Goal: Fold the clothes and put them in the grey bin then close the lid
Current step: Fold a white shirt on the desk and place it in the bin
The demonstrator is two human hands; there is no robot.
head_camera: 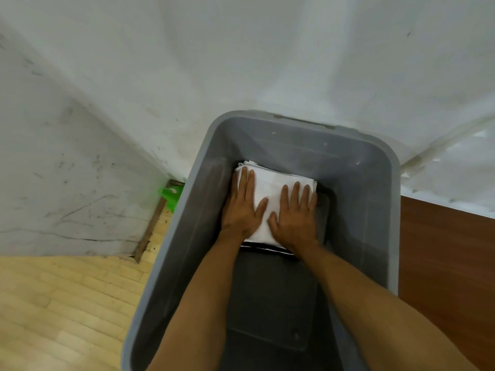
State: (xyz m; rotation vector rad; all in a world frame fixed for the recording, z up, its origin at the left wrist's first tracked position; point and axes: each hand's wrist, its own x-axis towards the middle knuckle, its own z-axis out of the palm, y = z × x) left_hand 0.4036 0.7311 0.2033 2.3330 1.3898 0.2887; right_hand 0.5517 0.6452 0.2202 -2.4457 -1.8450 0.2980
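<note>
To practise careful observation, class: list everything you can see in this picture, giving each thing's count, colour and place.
grey bin: one, grey, centre, no lid on it
folded cloth: one, white, inside the bin at its far end
dark garment: one edge showing, black, under the folded cloth
green object: one, green, on the floor left of the bin
floor: one, light wood, lower left
wall: one, white, scuffed, behind the bin
brown panel: one, brown, right of the bin
left hand: one, flat on the cloth
right hand: one, flat on the cloth
</note>
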